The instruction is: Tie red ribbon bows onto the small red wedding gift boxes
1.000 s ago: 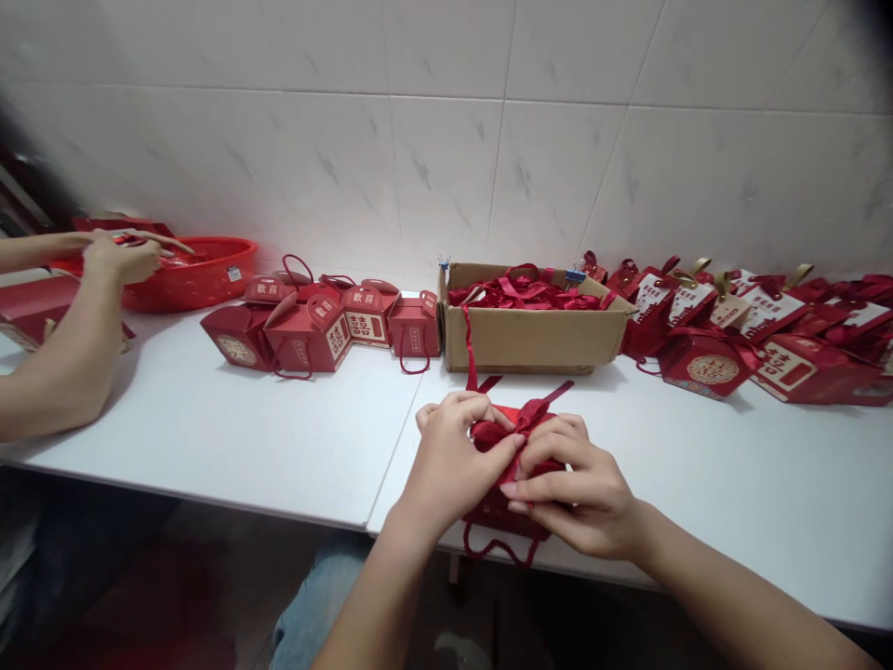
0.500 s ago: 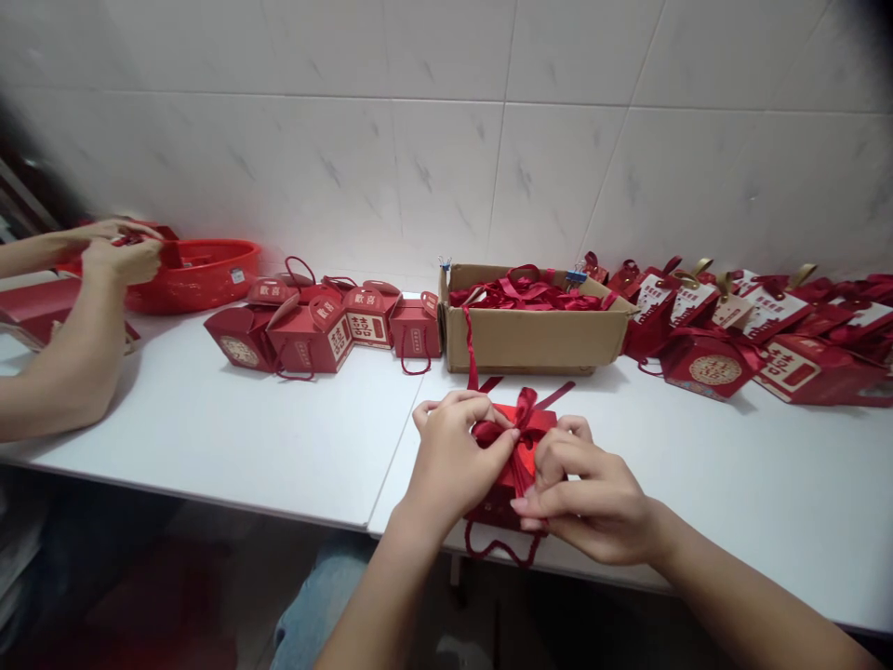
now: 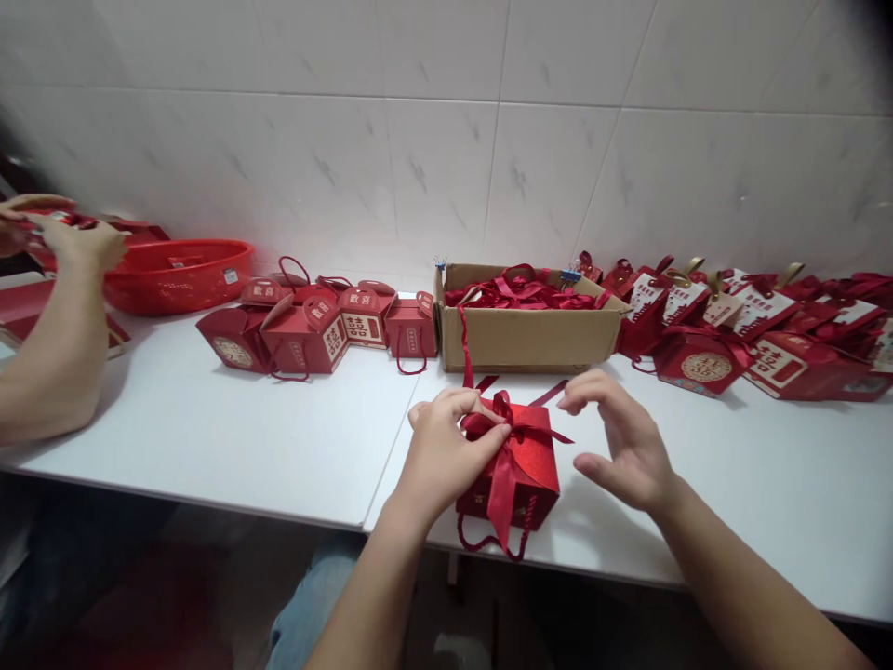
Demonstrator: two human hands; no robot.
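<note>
A red gift box rests on the white table near its front edge, with a twisted cord handle hanging down at the front. Across its top runs a red satin ribbon tied in a bow, one tail draping over the front face and another pointing right. My left hand pinches the bow's left loop close to the knot, thumb against fingers. To the right of the box, my right hand is raised with fingers curved and apart, touching nothing.
Behind the box stands a cardboard box full of red ribbons, one strand trailing down. Several red gift boxes sit to its left, and more decorated boxes to its right. At far left, a co-worker's hands hold something red by a red basin.
My right hand has let go of the ribbon and moved up and right, away from the box. The ribbon tail now hangs loose. The co-worker's hands have shifted left.
</note>
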